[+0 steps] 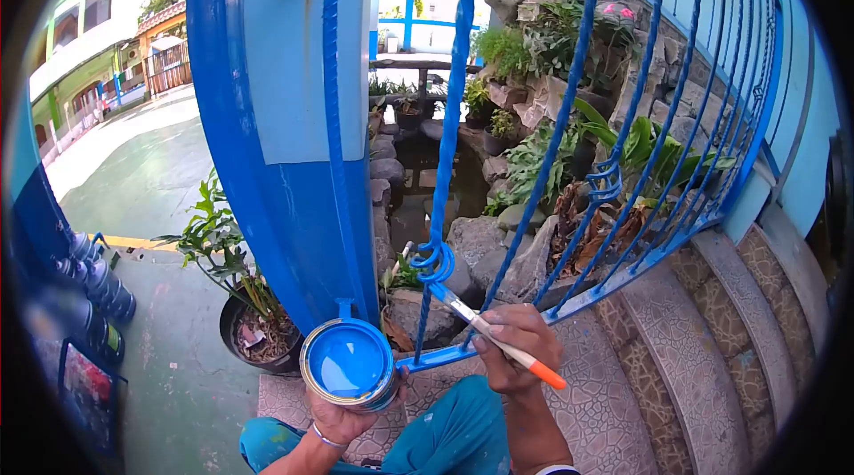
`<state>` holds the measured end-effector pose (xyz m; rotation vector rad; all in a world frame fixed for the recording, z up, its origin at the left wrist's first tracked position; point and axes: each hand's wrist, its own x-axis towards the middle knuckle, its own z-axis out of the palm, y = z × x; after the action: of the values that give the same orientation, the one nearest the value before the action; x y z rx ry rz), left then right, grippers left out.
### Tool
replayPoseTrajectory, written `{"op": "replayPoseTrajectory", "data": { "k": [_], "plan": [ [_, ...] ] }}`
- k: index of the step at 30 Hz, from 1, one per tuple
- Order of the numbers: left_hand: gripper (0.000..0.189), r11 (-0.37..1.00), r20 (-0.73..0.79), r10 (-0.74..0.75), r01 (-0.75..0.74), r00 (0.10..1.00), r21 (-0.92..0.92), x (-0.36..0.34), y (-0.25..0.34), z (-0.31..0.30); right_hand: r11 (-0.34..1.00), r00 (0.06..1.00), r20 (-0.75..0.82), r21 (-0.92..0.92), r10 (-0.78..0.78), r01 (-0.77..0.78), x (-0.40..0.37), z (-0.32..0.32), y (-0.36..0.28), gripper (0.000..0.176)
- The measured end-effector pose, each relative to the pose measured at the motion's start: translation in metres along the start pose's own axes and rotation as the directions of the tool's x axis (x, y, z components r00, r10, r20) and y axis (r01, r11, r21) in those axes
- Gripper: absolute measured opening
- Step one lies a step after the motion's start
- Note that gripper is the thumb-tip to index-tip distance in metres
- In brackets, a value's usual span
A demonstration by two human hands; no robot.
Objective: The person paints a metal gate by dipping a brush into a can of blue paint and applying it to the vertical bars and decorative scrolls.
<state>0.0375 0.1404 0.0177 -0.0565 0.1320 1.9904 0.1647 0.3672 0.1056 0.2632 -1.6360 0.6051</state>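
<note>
My left hand (342, 419) is wrapped round the underside of an open can of blue paint (349, 363), held near the foot of the blue post. With my right hand (519, 346) I grip a paintbrush (487, 330) with a white and orange handle. Its blue-coated bristles touch or nearly touch the curled ornament (433, 263) low on a twisted blue bar of the railing (449, 110). The can stands to the left of that bar, below the brush tip.
A potted plant (258, 333) stands left of the blue post (294, 235). Large bottles (108, 288) are at the far left. Behind the railing are rocks (525, 261), plants and a small pond. Curved stone steps (676, 359) lie at the right.
</note>
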Motion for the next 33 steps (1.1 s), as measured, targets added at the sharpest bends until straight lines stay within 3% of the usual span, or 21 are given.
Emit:
{"op": "replayPoseTrajectory", "data": {
  "k": [4,7,8,12,16,20,23,31,33],
  "plan": [
    [0.072,0.999,-0.008,-0.008,0.008,1.0,-0.044,-0.003,0.0,-0.001,0.99,0.964,-0.224,0.026,0.141,-0.139,0.006,0.002,0.021,0.029],
    [0.072,0.998,0.0,-0.014,0.014,1.0,-0.058,-0.003,-0.001,0.001,0.983,0.959,-0.217,0.063,0.184,-0.175,-0.003,0.004,0.033,0.029],
    [0.072,0.998,0.003,-0.015,0.016,1.0,-0.059,-0.004,0.0,0.001,0.963,0.957,-0.16,0.155,0.243,-0.219,-0.011,0.004,0.027,0.03],
    [0.071,0.998,0.008,-0.011,0.012,1.0,-0.054,-0.004,0.0,0.003,0.913,0.924,-0.252,0.362,0.289,-0.187,-0.042,0.007,0.022,0.031],
    [0.071,0.999,-0.008,-0.018,0.017,1.0,-0.04,-0.006,0.0,0.002,0.796,0.635,-0.487,0.449,0.6,-0.407,-0.037,0.017,0.043,0.032],
    [0.071,0.999,-0.021,-0.013,0.012,1.0,-0.037,-0.006,0.0,0.005,0.72,0.643,-0.385,0.565,0.662,-0.403,-0.038,0.036,0.055,0.033],
    [0.073,0.999,0.0,-0.019,0.019,1.0,-0.04,-0.007,0.001,0.005,0.558,0.544,-0.289,0.71,0.788,-0.43,-0.043,0.04,0.048,0.037],
    [0.082,0.998,0.034,-0.003,0.005,0.999,-0.07,-0.003,0.007,-0.011,0.679,0.552,-0.417,0.579,0.722,-0.451,-0.025,0.029,0.037,0.028],
    [0.086,0.997,0.031,-0.014,0.016,0.999,-0.072,-0.002,0.009,-0.007,0.727,0.619,-0.393,0.471,0.681,-0.5,-0.031,0.028,0.04,0.024]
  ]
}}
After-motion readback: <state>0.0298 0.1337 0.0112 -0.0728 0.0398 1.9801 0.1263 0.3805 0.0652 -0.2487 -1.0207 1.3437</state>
